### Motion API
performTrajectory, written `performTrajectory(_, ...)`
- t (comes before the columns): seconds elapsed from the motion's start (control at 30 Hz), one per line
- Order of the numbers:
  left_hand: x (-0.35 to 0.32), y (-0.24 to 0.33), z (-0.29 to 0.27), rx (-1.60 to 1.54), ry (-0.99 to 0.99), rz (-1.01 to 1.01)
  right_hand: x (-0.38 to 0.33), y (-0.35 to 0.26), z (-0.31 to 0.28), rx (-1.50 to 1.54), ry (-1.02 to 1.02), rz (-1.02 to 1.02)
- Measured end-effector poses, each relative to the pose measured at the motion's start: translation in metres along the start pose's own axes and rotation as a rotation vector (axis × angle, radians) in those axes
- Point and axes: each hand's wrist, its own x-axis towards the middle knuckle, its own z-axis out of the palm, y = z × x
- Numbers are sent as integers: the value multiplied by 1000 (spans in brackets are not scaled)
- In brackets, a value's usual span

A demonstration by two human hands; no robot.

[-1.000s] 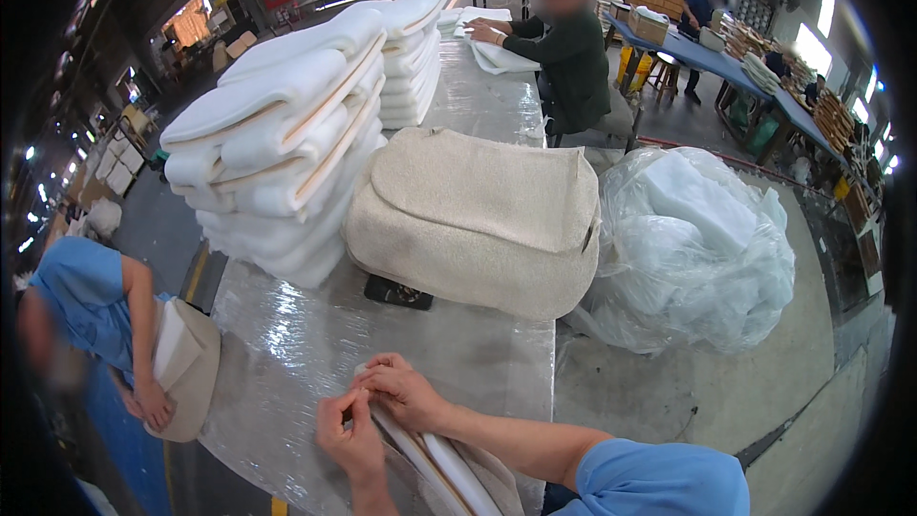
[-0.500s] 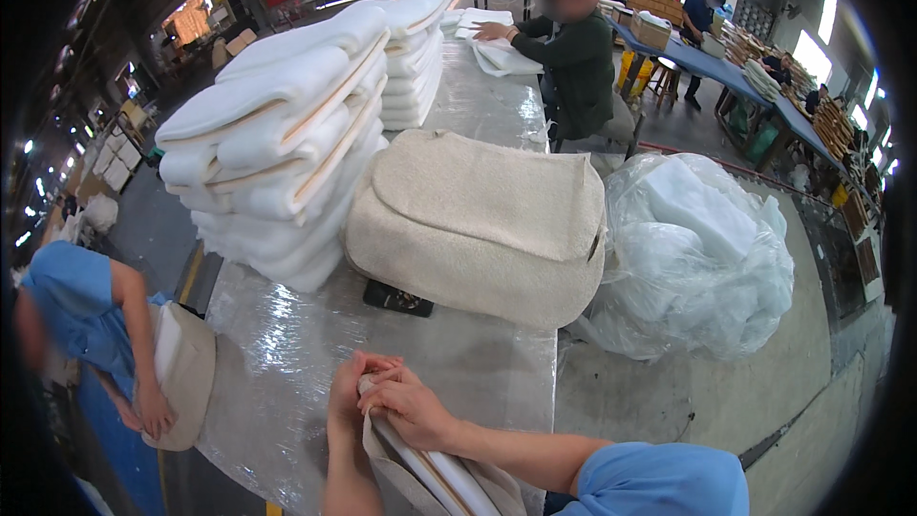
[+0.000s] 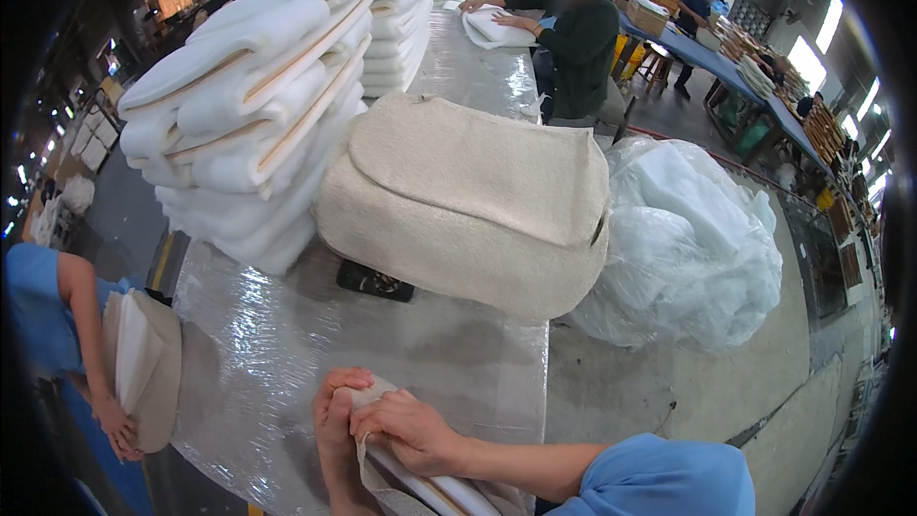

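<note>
Low in the picture, a beige fabric cushion cover point(image 3: 374, 480) is partly drawn over a white padded insert point(image 3: 420, 480) with a tan layer along its edge. My left hand point(image 3: 334, 411) grips the cover's far corner, its fingers curled over the fabric. Just right of it, my right hand point(image 3: 409, 428) pinches the cover's edge, knuckles up. The two hands are close together at that corner. The near end of the cover runs out of the picture at the bottom.
On the plastic-covered table point(image 3: 239, 363) are stacks of white padding point(image 3: 258, 105), a pile of beige covers point(image 3: 468, 201) and a dark phone-like object point(image 3: 374, 281). A bag of white stuffing point(image 3: 683, 248) stands right. One co-worker point(image 3: 57, 315) handles a cover at left; another point(image 3: 583, 48) sits beyond.
My left hand has shifted slightly left and now wraps the corner more closely. The view has tilted a little downward. The co-worker at left has turned the cover more upright.
</note>
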Motion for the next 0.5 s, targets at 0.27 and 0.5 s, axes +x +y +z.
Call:
performTrajectory(0.27, -51, -56, 43, -580, 198, -479, 0, -26, -24, -25, 51, -43)
performTrajectory(0.5, -30, -105, 48, -832, 30, -494, -8, -31, -22, -28, 69, -66)
